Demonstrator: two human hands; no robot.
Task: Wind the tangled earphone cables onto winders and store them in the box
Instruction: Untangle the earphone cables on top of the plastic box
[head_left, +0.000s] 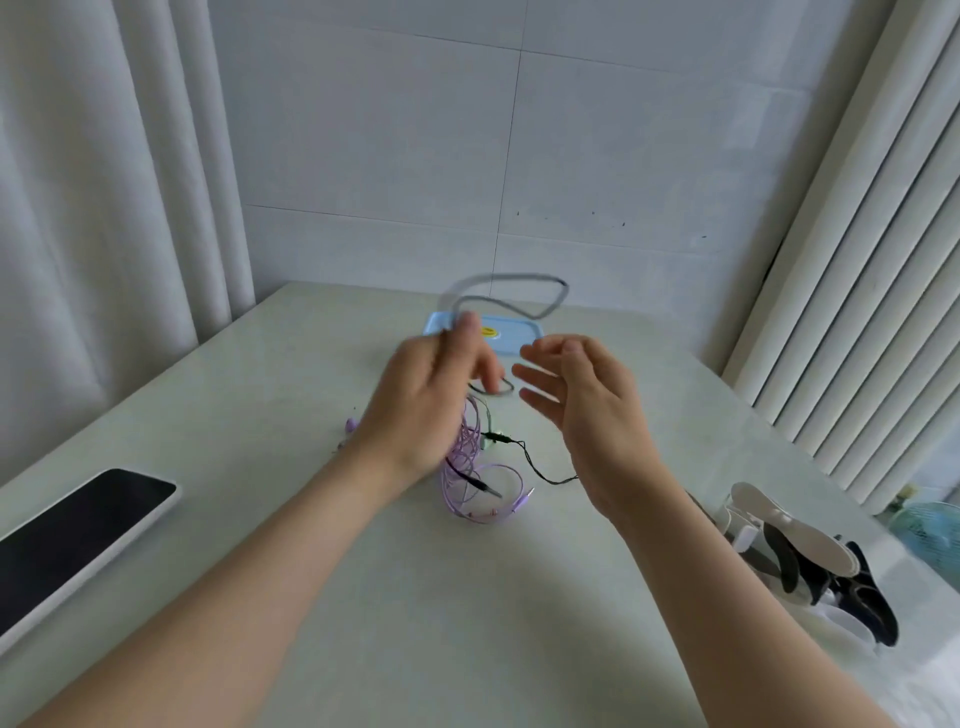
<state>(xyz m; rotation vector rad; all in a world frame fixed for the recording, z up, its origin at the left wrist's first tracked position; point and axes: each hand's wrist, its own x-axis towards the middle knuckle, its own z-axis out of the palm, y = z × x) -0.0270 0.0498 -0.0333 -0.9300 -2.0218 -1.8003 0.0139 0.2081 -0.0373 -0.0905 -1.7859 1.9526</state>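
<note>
Since there's only the head view to go on, here goes. The left hand (431, 395) is up above the pale grey-green bench (363, 597), its grip closed in a pinch on a thick grey cable (519, 278). That cable arcs up and back in a big loop, pretty blurred, and comes round to the fingertips again. A second bit of grey loop peeks out just under the fingers.

The right hand (582, 400) hangs just beside the left at about the same height, palm turned inward. Its grip is wide open, fingers loose and spread, with nothing in it.

Under the left hand there's a thin purple earphone cable (467, 467) in a messy coil. The bottom loops lie on the bench and several strands run up behind the palm, but I can't tell if the hand has hold of them. A small purple earbud (352, 426) lies just left of the wrist. A thin black cable (540, 470) crosses the purple coil and trails off right towards the right wrist.

Behind both hands, near the wall, sits a low light blue plastic box (511, 335) with a yellow sticker on top, partly hidden by the fingers.

Far left on the bench lies a black-screened phone in a white case (78, 535). At the right edge there's a heap of white and black stuff (810, 561) I can't make out, with a white ribbed radiator (857, 312) behind it.
</note>
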